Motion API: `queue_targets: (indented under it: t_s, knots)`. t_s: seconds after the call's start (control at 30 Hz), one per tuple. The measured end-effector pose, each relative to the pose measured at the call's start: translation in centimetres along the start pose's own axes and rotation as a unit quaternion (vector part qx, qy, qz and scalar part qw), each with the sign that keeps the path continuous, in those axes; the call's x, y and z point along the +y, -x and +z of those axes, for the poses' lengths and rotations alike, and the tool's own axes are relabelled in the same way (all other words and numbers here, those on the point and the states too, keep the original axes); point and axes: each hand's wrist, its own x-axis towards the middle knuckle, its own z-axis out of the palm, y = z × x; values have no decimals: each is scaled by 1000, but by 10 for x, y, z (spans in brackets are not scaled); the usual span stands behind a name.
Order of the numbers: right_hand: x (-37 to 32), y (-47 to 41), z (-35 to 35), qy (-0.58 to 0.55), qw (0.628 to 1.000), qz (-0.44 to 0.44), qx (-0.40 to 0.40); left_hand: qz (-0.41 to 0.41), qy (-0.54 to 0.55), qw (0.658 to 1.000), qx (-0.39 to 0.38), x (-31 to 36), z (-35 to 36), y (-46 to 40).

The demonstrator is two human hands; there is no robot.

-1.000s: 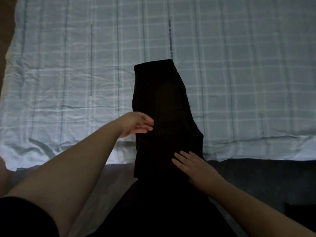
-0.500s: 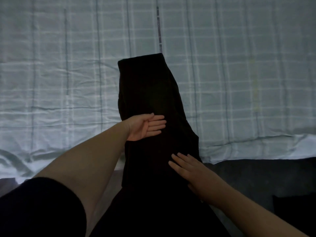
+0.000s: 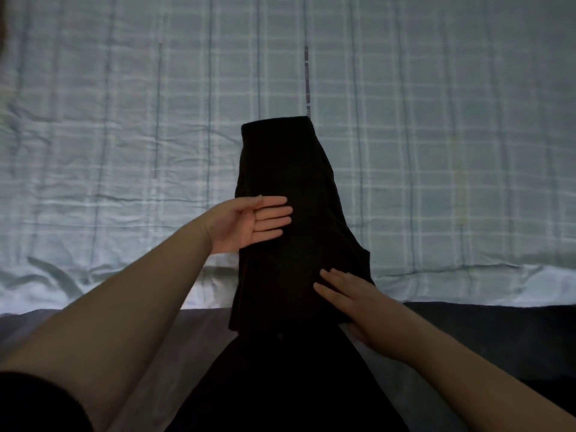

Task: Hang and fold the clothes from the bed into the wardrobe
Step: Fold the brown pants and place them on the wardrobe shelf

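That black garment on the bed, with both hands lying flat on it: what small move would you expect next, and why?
Probably a fold: bringing the far end toward the near end. The black garment already lies as a long narrow strip on the checked sheet, with the left hand at its middle and the right hand flat on the near part, as if pinning it down.

From my feed I can read no text, label, brand or number anywhere. The only candidate is a narrow dark printed strip (image 3: 307, 79) running along the checked bedsheet (image 3: 124, 120), ending at the far edge of the folded black garment (image 3: 290, 182); its marks are too small and blurred for me to make out as letters.
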Motion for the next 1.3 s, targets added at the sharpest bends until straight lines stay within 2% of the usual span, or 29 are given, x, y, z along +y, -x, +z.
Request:
queue_targets:
  t_s: [0.07, 0.17, 0.23, 0.3, 0.37, 0.43, 0.5, 0.53, 0.63, 0.7, 0.8, 0.87, 0.93, 1.0, 1.07, 1.13, 1.17, 1.2, 1.27, 1.3]
  knots:
    - [-6, 0, -24, -13, 1000, 8, 3, 37, -115, 992, 43, 13, -1, 28]
    - [-12, -5, -63, -29, 999, 23, 6, 81, -291, 948, 102, 23, 7, 69]
    - [-12, -12, -90, -38, 998, 41, 11, 97, -419, 897, 99, 26, 23, 94]
    - [-10, -25, -118, -62, 996, 58, 15, 77, -538, 837, 73, 23, 38, 110]
    - [-5, -42, -145, -89, 993, 74, 10, 54, -608, 790, 62, 19, 50, 116]
    - [2, -60, -167, -96, 992, 84, 13, 82, -654, 747, 85, 19, 53, 112]
    - [13, -78, -185, -97, 990, 100, 32, 137, -676, 709, 147, 28, 51, 101]
    - [18, -87, -194, -98, 988, 110, 47, 163, -667, 706, 176, 36, 48, 94]
    - [37, -113, -211, -83, 984, 124, 95, 203, -614, 730, 222, 60, 36, 72]
    - [48, -128, -215, -35, 979, 143, 140, 218, -588, 739, 246, 72, 28, 57]
    - [54, -142, -212, 86, 932, 169, 308, 257, -555, 734, 295, 91, 19, 33]
    - [48, -147, -202, 112, 900, 129, 401, 286, -545, 715, 330, 107, 15, 15]
    - [39, -152, -186, 114, 910, 82, 389, 322, -533, 690, 369, 126, 11, -1]
    - [36, -160, -167, 130, 940, 92, 300, 346, -520, 669, 402, 146, 7, -17]
    - [45, -174, -154, 138, 955, 136, 224, 325, -528, 663, 420, 161, 1, -35]
    - [60, -193, -151, 115, 957, 178, 196, 273, -567, 654, 421, 166, -4, -51]
    - [66, -202, -153, 101, 956, 199, 192, 257, -590, 632, 432, 165, -4, -55]
    - [71, -210, -156, 91, 953, 218, 190, 259, -620, 587, 452, 161, -2, -58]
    - [81, -222, -158, 93, 947, 242, 188, 286, -687, 475, 469, 147, 13, -61]
    - [85, -225, -158, 101, 946, 245, 187, 300, -708, 454, 449, 135, 25, -62]
